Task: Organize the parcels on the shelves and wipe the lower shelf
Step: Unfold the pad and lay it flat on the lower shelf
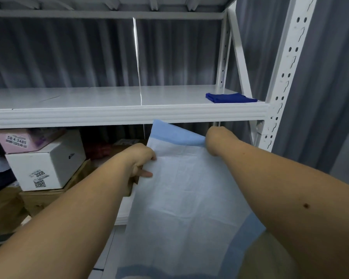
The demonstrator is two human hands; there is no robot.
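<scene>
A flat white parcel bag with blue edges [187, 188] hangs in front of the rack, its top edge level with the gap under the upper shelf [129, 113], gripped at its left edge by the left hand [138, 164] and pinched at its top right corner by the right hand [215, 138], probably so the limp sheet stays spread for placing. On the lower shelf [123, 215] to the left, a white box [46, 166] and a pink box [22, 140] sit stacked on brown cartons. A folded blue cloth [230, 98] lies at the upper shelf's right end, handy for wiping.

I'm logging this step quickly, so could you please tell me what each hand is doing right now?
Left hand: closed, gripping the left edge of the blue-and-white sheet.
Right hand: closed, gripping the sheet's top blue edge.
</scene>
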